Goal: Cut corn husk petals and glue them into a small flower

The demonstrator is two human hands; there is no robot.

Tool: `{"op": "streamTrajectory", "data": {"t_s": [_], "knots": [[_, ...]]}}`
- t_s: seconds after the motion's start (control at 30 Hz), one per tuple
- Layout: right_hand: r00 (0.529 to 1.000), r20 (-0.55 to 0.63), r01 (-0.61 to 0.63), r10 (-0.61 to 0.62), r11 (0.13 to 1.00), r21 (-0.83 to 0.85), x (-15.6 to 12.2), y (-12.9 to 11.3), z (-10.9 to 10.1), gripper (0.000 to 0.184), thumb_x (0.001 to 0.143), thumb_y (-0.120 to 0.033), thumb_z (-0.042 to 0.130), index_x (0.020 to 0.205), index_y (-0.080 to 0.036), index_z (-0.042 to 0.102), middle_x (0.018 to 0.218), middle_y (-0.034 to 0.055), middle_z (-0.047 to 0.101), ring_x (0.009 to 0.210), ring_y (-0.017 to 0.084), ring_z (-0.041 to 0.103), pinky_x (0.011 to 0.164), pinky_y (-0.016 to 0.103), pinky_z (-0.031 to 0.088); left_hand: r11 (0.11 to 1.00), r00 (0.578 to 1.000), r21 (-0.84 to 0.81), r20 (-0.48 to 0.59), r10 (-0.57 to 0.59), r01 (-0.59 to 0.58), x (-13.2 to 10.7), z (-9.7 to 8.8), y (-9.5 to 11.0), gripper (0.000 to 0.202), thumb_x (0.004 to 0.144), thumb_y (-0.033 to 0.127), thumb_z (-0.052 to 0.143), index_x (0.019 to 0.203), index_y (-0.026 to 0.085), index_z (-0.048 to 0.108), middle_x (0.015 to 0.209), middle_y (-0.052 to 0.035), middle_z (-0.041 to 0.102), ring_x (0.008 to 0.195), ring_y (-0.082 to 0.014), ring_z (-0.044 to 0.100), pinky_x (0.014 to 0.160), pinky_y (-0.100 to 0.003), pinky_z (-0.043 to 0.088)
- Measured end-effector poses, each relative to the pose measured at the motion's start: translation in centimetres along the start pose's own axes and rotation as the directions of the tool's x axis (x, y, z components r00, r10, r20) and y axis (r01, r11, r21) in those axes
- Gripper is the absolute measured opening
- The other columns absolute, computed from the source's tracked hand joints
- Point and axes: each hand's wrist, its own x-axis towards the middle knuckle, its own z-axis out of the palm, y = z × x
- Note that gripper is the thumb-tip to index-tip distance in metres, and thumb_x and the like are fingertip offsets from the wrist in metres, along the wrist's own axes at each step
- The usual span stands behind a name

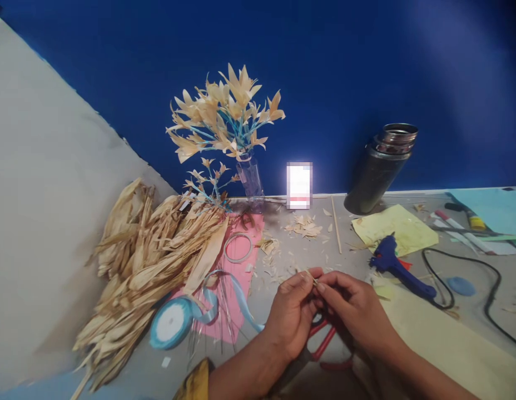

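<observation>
My left hand (292,314) and my right hand (355,304) meet low in the middle of the view, fingertips pinched together. Between them is a small, thin, pale strip (311,276), which looks like corn husk; most of it is hidden by the fingers. Below the hands lies a red-handled tool (323,343), its working end out of sight. Small husk scraps (304,226) are scattered on the table beyond the fingers. A light blue ribbon (240,294) trails from its spool (171,323) toward my left wrist.
Dried corn husks (158,272) are heaped at left, beside pink paper (249,266) with wires and a ring (238,248). Husk flowers (224,111) stand in a glass vase (250,180). At right are a dark flask (377,175), a blue glue gun (402,270) and its cord (494,278).
</observation>
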Motion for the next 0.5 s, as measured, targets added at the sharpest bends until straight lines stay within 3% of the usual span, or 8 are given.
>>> {"op": "streamTrajectory", "data": {"t_s": [0.1, 0.3, 0.5], "knots": [[1.000, 0.007, -0.008, 0.008, 1.000, 0.018, 0.05, -0.24, 0.00, 0.030, 0.085, -0.047, 0.062, 0.072, -0.020, 0.067, 0.061, -0.0011, 0.064, 0.054, 0.016, 0.057, 0.054, 0.026, 0.046, 1.000, 1.000, -0.002, 0.013, -0.004, 0.004, 0.16, -0.14, 0.12, 0.038, 0.060, 0.034, 0.093, 0.088, 0.012, 0.077, 0.080, -0.0051, 0.070, 0.073, -0.0145, 0.063, 0.071, -0.027, 0.050], [0.998, 0.043, -0.037, 0.035, 0.997, 0.062, 0.16, -0.74, 0.03, 0.031, 0.083, -0.047, 0.061, 0.067, -0.020, 0.064, 0.055, -0.0029, 0.058, 0.050, 0.014, 0.053, 0.049, 0.024, 0.043, 0.998, 1.000, -0.067, -0.001, -0.017, 0.017, 0.56, -0.20, 0.49, 0.033, 0.051, 0.020, 0.096, 0.065, 0.013, 0.067, 0.077, 0.0000, 0.066, 0.066, -0.0094, 0.058, 0.069, -0.025, 0.048], [0.987, 0.140, -0.099, 0.076, 0.980, 0.171, 0.19, -0.67, -0.24, 0.031, 0.087, -0.046, 0.060, 0.075, -0.019, 0.067, 0.054, -0.0039, 0.056, 0.050, 0.012, 0.050, 0.051, 0.023, 0.041, 0.997, 0.997, -0.051, 0.049, -0.054, 0.057, 0.71, -0.19, 0.55, 0.037, 0.053, 0.023, 0.095, 0.061, 0.015, 0.060, 0.066, 0.0019, 0.060, 0.058, -0.0097, 0.052, 0.056, -0.024, 0.047]]}}
